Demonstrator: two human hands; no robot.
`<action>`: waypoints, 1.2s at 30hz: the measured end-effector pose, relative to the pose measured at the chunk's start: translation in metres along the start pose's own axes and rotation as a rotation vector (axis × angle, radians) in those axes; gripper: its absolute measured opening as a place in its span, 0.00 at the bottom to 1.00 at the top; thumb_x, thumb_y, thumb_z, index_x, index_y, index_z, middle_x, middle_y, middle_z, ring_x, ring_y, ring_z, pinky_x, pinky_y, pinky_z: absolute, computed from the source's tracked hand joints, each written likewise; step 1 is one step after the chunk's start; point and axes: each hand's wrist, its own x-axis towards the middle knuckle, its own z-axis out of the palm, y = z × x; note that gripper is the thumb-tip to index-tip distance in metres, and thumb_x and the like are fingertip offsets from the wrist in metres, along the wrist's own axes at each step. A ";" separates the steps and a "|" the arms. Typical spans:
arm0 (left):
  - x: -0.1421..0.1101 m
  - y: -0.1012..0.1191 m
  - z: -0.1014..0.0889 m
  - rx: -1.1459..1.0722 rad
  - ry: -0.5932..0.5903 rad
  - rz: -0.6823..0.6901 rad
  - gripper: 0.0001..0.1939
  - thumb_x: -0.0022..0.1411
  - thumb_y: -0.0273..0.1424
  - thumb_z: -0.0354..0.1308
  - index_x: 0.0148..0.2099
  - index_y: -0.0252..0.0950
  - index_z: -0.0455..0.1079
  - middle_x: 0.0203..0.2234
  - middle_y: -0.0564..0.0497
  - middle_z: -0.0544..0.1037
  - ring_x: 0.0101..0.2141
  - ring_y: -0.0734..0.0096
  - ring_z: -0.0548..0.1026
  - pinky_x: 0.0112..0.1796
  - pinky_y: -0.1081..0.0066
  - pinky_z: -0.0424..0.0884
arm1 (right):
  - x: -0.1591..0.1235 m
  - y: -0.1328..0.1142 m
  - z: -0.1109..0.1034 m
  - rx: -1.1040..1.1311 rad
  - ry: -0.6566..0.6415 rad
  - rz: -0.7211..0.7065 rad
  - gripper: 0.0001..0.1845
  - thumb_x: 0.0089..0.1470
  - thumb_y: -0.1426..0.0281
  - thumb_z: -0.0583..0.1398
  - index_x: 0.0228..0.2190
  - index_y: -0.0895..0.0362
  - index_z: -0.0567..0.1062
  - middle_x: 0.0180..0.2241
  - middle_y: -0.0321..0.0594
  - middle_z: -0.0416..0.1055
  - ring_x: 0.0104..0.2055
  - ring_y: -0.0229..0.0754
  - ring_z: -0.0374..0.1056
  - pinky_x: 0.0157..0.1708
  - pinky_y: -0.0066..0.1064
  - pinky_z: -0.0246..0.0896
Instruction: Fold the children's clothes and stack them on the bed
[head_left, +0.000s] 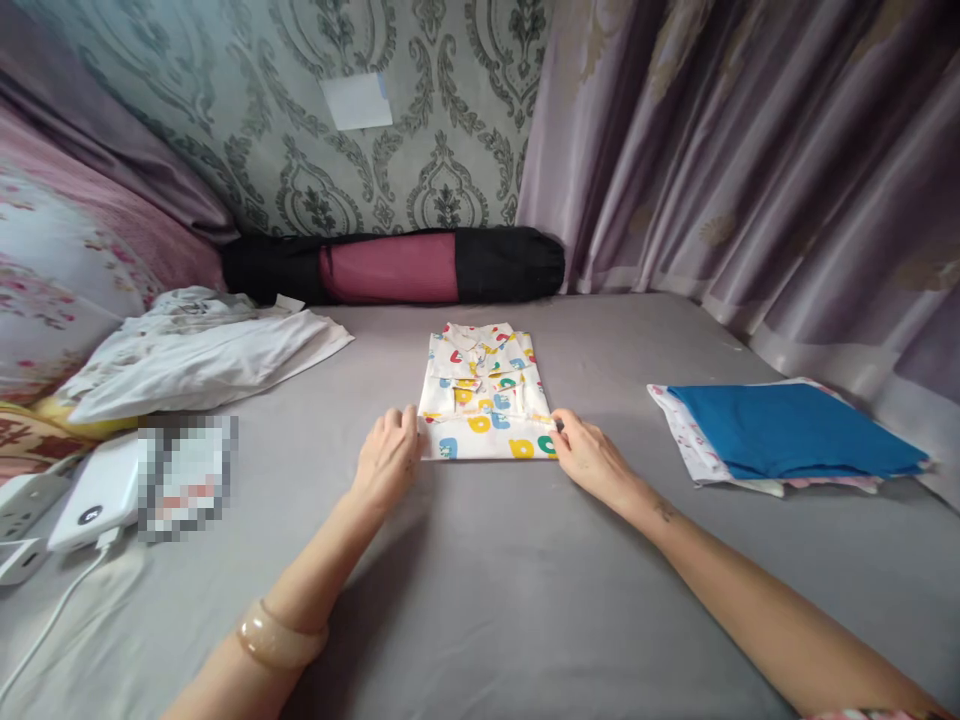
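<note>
Our L hand (pixel 388 455) and R hand (pixel 591 455) pinch opp. side edges of the folded shirt (pixel 484 400) near its bottom, both closed on fabric; shirt lies flat btwn them on the grey sheet (pixel 487 580), collar (pixel 480 335) away from us.

Glossy beige bangle (pixel 276 637) on left forearm (pixel 330 565); small dark marking (pixel 664 511) on right forearm (pixel 739 580); patterned sleeve edge (pixel 855 715).

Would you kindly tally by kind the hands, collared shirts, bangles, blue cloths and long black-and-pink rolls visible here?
Hands: 2, left hand and right hand
Collared shirt: 1
Bangle: 1
Blue cloth: 1
Long black-and-pink roll: 1
Total: 6
</note>
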 end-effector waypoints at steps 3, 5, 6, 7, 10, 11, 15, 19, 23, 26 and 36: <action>-0.001 0.018 -0.007 -0.011 0.030 0.105 0.18 0.67 0.30 0.44 0.57 0.34 0.60 0.51 0.37 0.70 0.48 0.53 0.70 0.45 0.59 0.67 | -0.003 -0.020 -0.009 -0.053 0.061 -0.006 0.17 0.64 0.71 0.47 0.49 0.57 0.69 0.41 0.51 0.75 0.41 0.49 0.72 0.36 0.34 0.62; 0.000 0.033 -0.005 -0.069 0.028 0.199 0.21 0.69 0.31 0.40 0.60 0.32 0.57 0.56 0.36 0.68 0.55 0.52 0.66 0.50 0.57 0.65 | -0.006 -0.040 -0.010 -0.068 0.106 -0.077 0.21 0.65 0.69 0.45 0.54 0.58 0.67 0.50 0.55 0.71 0.50 0.52 0.68 0.46 0.39 0.62; 0.000 0.041 -0.001 -0.092 0.026 0.237 0.22 0.69 0.31 0.39 0.62 0.31 0.56 0.58 0.36 0.66 0.58 0.52 0.63 0.53 0.56 0.63 | -0.008 -0.050 -0.007 -0.058 0.110 -0.135 0.23 0.65 0.68 0.44 0.57 0.59 0.65 0.56 0.54 0.67 0.57 0.53 0.64 0.52 0.42 0.58; 0.000 0.048 0.005 -0.104 0.027 0.263 0.23 0.69 0.30 0.38 0.63 0.29 0.55 0.61 0.35 0.63 0.61 0.51 0.60 0.56 0.54 0.60 | -0.010 -0.059 -0.004 -0.045 0.096 -0.190 0.25 0.65 0.67 0.44 0.60 0.59 0.62 0.61 0.53 0.61 0.62 0.53 0.56 0.58 0.46 0.52; -0.001 0.062 0.023 -0.101 0.048 0.291 0.26 0.66 0.27 0.42 0.65 0.28 0.53 0.64 0.34 0.58 0.65 0.48 0.51 0.60 0.48 0.53 | -0.013 -0.075 0.010 -0.016 0.021 -0.268 0.29 0.66 0.64 0.43 0.65 0.57 0.55 0.67 0.44 0.47 0.69 0.51 0.39 0.65 0.52 0.36; -0.002 0.063 0.028 -0.095 0.066 0.288 0.27 0.65 0.27 0.43 0.65 0.28 0.53 0.65 0.35 0.57 0.66 0.48 0.50 0.61 0.46 0.51 | -0.013 -0.077 0.015 -0.013 0.001 -0.272 0.29 0.66 0.64 0.43 0.66 0.57 0.53 0.68 0.42 0.45 0.70 0.51 0.37 0.66 0.53 0.33; -0.004 0.063 0.036 -0.085 0.157 0.234 0.26 0.67 0.28 0.41 0.66 0.32 0.53 0.65 0.37 0.57 0.66 0.50 0.49 0.62 0.44 0.46 | -0.010 -0.077 0.024 -0.016 -0.047 -0.286 0.31 0.65 0.64 0.42 0.66 0.58 0.50 0.68 0.41 0.42 0.70 0.50 0.34 0.67 0.53 0.28; -0.003 0.060 0.035 -0.073 0.197 0.216 0.25 0.69 0.31 0.39 0.66 0.32 0.55 0.65 0.39 0.57 0.67 0.51 0.48 0.62 0.43 0.46 | -0.007 -0.078 0.026 -0.020 -0.039 -0.304 0.30 0.65 0.65 0.42 0.66 0.58 0.50 0.68 0.40 0.41 0.70 0.49 0.33 0.67 0.54 0.25; -0.002 0.058 0.042 -0.044 0.194 0.200 0.26 0.70 0.33 0.38 0.67 0.32 0.55 0.66 0.41 0.56 0.67 0.52 0.48 0.63 0.44 0.45 | -0.004 -0.078 0.031 -0.032 -0.026 -0.310 0.30 0.65 0.66 0.43 0.66 0.58 0.49 0.68 0.37 0.40 0.70 0.48 0.32 0.67 0.54 0.23; -0.003 0.057 0.049 -0.032 0.155 0.187 0.27 0.71 0.35 0.38 0.67 0.34 0.55 0.65 0.43 0.58 0.66 0.52 0.52 0.62 0.43 0.48 | -0.001 -0.074 0.036 -0.033 -0.065 -0.318 0.30 0.65 0.66 0.41 0.66 0.58 0.51 0.68 0.36 0.42 0.70 0.46 0.34 0.67 0.53 0.25; -0.003 0.058 0.043 -0.051 0.092 0.152 0.27 0.71 0.37 0.36 0.67 0.34 0.55 0.66 0.43 0.56 0.66 0.52 0.51 0.61 0.42 0.49 | 0.000 -0.072 0.032 -0.041 -0.090 -0.292 0.30 0.65 0.66 0.42 0.66 0.56 0.51 0.68 0.37 0.41 0.70 0.47 0.35 0.67 0.54 0.25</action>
